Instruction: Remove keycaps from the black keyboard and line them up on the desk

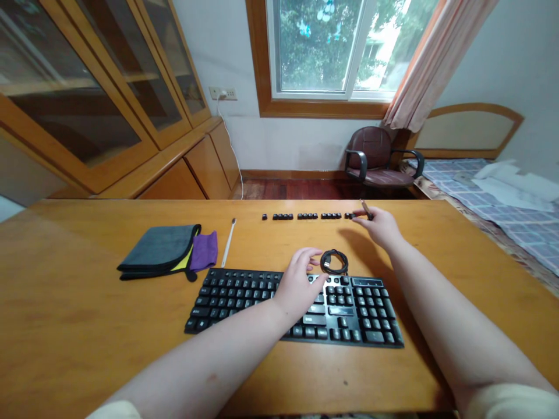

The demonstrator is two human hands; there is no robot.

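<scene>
It seems to me that the step in hand is the setting of loose black keycaps [307,216] in a line near the far edge of the wooden tabletop [87,279]. The line stands in small groups, and the right hand [382,226] is at its right end. The next move probably calls for leaving the end keycap straight with its neighbours, without pushing them.

The right hand is closed: its thumb and fingers are clamped on a slim dark tool [367,210], while the fingertips are at the end keycap. Whether they pinch this keycap or only touch it, I cannot tell.

The left hand [301,279] is half open, thumb and fingers apart, and appears to hold nothing. It is over the black keyboard [244,295], its fingertips just beside the coiled USB cable [336,272]; if the palm rests on the keys, I cannot say. Beyond the left end of the keyboard, a white toothbrush [227,246] lies near a purple cloth [205,251] and a folded grey cloth [157,247].
</scene>
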